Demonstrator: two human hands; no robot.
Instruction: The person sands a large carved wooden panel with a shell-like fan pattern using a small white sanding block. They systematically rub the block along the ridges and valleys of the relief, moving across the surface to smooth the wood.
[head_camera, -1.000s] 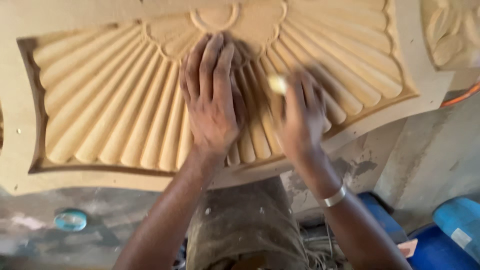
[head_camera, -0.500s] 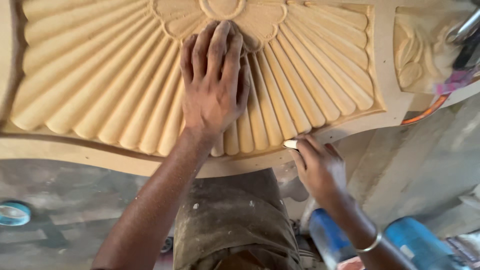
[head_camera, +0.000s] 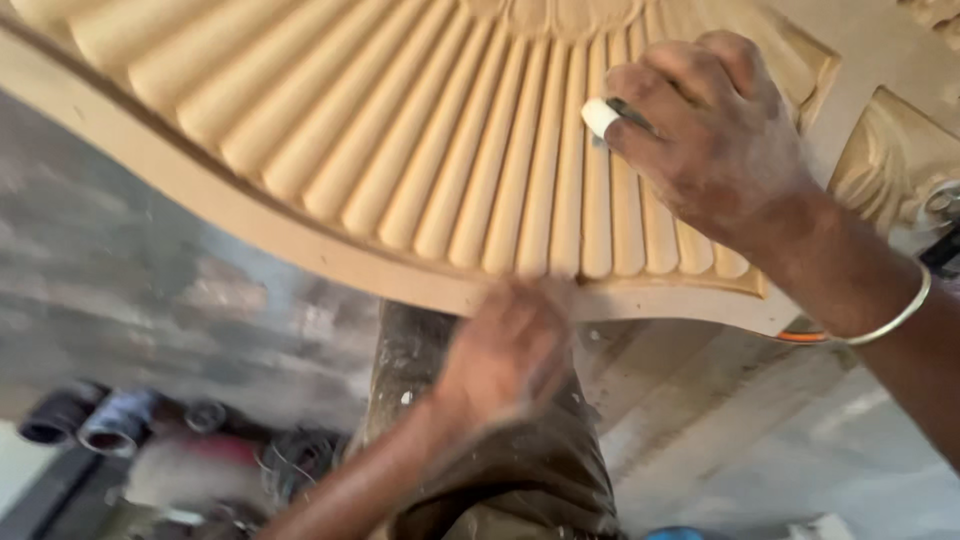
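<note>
A small whitish pad (head_camera: 601, 116), folded or rolled, shows at the fingertips of the right hand (head_camera: 712, 140). That hand is curled tight around it, fingers pressed together and bent over, with only the pale end poking out on the side toward the ribs; a dark strip shows just behind the pale end, too small to make out. The pad sits against the carved wooden panel (head_camera: 420, 160), on one of the long rounded flutes that fan out from a carved centre up beyond the hand. The heel of the right hand rests over the flutes near the panel's lower border, and a thin metal bangle (head_camera: 893, 318) circles the wrist behind it.

The left hand (head_camera: 505, 352) is below and to the side of the right one, at the panel's smooth curved edge, just under the flutes. It is blurred; its fingers seem to be bent up against the edge, but I cannot tell how far they are spread or whether they hold anything.

Under the left forearm are the person's dusty brown trousers (head_camera: 500, 470). Further off to that side, on the grey floor (head_camera: 130, 290), lie some dark round things (head_camera: 95, 420), out of focus. Past the right hand, another carved piece (head_camera: 895, 160) adjoins the panel
</note>
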